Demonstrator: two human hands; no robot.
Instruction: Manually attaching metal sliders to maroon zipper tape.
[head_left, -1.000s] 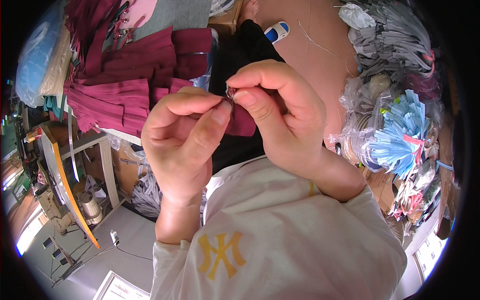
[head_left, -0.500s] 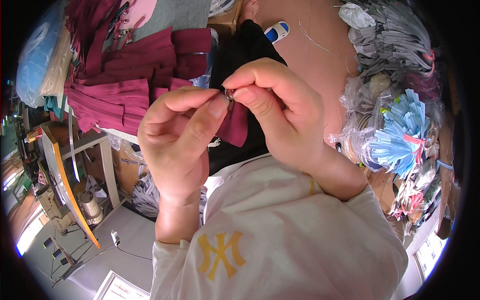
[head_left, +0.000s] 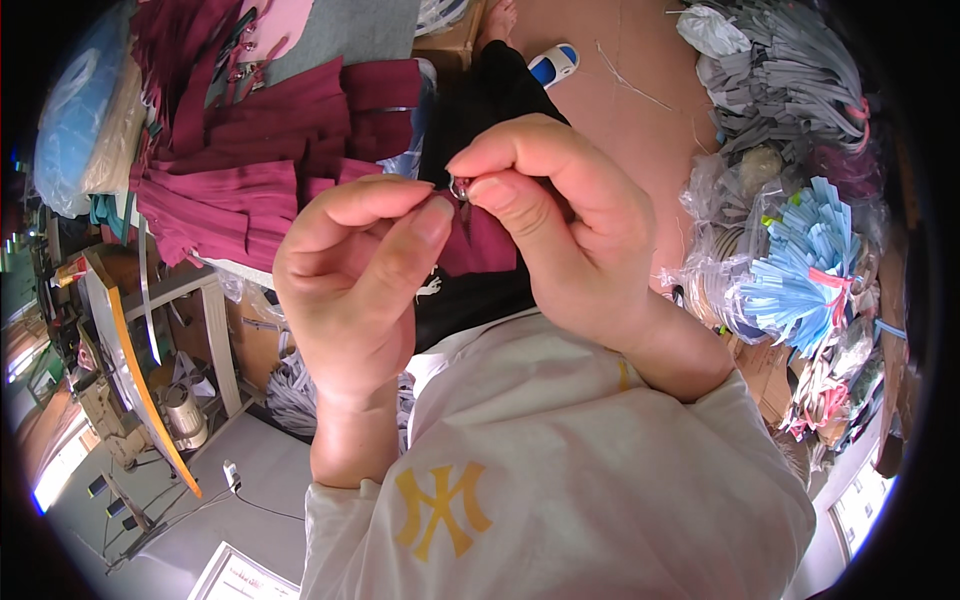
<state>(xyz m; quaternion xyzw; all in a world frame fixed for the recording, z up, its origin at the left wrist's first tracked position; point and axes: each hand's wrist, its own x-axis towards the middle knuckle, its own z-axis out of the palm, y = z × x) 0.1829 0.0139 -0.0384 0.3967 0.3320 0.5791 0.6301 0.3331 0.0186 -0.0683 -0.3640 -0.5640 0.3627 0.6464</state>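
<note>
Before my chest, my right hand (head_left: 575,220) pinches a small shiny metal zipper slider (head_left: 459,188) between thumb and forefinger. A maroon zipper tape (head_left: 482,245) hangs at the slider, below the fingertips. How far the tape runs through the slider is too small to tell. Close on its left is my left hand (head_left: 355,265), thumb and forefinger tips slightly apart beside the slider. Nothing shows plainly between them. Many more maroon zipper tapes (head_left: 235,190) lie in overlapping rows on the table to the left.
Small metal sliders (head_left: 243,70) lie on pink material at the far left. Bundles of grey strips (head_left: 800,80) and light blue strips (head_left: 800,270) with plastic bags are on the right. A sandal (head_left: 553,65) lies on the floor. Left of me stands an orange-edged board (head_left: 130,350).
My left fingertips have drawn slightly back from the slider and parted. The hanging maroon tape has shifted to the right and up. My right hand keeps its pinch.
</note>
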